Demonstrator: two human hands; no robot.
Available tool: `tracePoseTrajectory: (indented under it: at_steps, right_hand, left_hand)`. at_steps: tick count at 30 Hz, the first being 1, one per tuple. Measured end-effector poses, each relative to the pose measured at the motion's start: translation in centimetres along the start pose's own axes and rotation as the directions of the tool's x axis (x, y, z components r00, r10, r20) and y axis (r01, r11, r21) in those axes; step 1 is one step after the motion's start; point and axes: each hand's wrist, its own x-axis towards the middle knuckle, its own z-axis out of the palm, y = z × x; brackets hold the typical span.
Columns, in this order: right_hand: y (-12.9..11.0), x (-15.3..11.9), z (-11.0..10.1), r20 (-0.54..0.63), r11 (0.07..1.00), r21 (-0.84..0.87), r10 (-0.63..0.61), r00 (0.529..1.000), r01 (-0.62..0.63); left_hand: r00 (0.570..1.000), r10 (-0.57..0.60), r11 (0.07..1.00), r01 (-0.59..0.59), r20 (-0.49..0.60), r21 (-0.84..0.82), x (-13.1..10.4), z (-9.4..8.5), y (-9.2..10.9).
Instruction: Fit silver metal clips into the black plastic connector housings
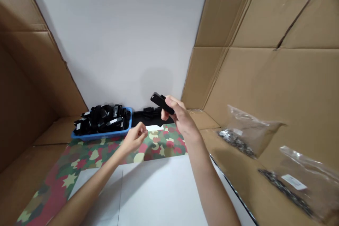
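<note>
In my right hand [178,111] is a slim black object [162,103], gripped between thumb and fingers and tilted with its far end up to the left. My left hand [135,137] is lower and to the left, apart from the black object, its fingers curled together; something tiny may be at the fingertips, too small to name. Behind my left hand stands a blue basket [100,136] heaped with black pieces [102,118], some with white labels. More black items [148,113] lie on a dark surface behind my right hand.
White sheets [159,187] cover part of a camouflage-patterned cloth [69,169]. Two clear bags [249,130] [299,180] with small metallic parts lie on cardboard at the right. Tall cardboard walls [278,81] rise at both sides, a pale wall [127,35] behind.
</note>
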Motion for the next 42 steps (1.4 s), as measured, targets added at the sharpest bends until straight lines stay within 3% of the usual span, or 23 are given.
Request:
tracePoseTrajectory:
  at_steps: [4, 7, 10, 14, 17, 20, 25, 29, 34, 42]
  right_hand:
    - [-0.1, -0.4, 0.2, 0.095, 0.997, 0.003, 0.079, 0.992, -0.079]
    - [-0.3, -0.8, 0.7, 0.162, 0.997, -0.018, 0.075, 0.984, -0.073]
    - [-0.9, -1.6, 1.6, 0.163, 0.984, -0.167, -0.027, 0.986, 0.055]
    - [-1.2, -2.9, 2.7, 0.257, 0.878, -0.388, -0.189, 0.948, 0.281]
    - [-1.0, -3.3, 3.2, 0.364, 0.781, -0.423, -0.318, 0.875, 0.460]
    - [-0.9, -3.5, 3.4, 0.446, 0.735, -0.399, -0.367, 0.817, 0.548]
    - [-1.4, -3.8, 3.5, 0.470, 0.697, -0.437, -0.362, 0.805, 0.568]
    - [-1.9, -4.3, 3.6, 0.457, 0.605, -0.526, -0.392, 0.798, 0.598]
    - [-2.4, -5.0, 3.9, 0.465, 0.399, -0.669, -0.433, 0.772, 0.627]
    - [-2.6, -5.5, 4.0, 0.475, 0.248, -0.738, -0.470, 0.744, 0.628]
  left_hand:
    - [0.980, 0.049, 0.915, -0.121, -0.192, -0.385, -2.5, -5.1, 2.7]
    - [0.925, 0.061, 0.866, -0.235, -0.374, -0.441, -4.7, -8.3, 4.4]
    - [0.896, 0.028, 0.868, -0.242, -0.444, -0.433, -6.5, -9.9, 5.1]
    - [0.895, 0.035, 0.802, -0.290, -0.444, -0.522, -7.6, -10.2, 5.2]
    - [0.907, 0.052, 0.736, -0.319, -0.419, -0.598, -7.5, -10.0, 5.2]
    - [0.910, 0.032, 0.713, -0.311, -0.414, -0.629, -7.4, -9.9, 5.4]
    - [0.891, 0.028, 0.716, -0.334, -0.452, -0.613, -7.6, -9.9, 5.6]
    - [0.877, 0.078, 0.729, -0.374, -0.474, -0.574, -7.9, -9.9, 5.8]
    - [0.785, 0.216, 0.818, -0.470, -0.580, -0.332, -8.0, -9.9, 6.2]
    - [0.794, 0.318, 0.860, -0.472, -0.518, -0.196, -8.0, -10.1, 6.0]
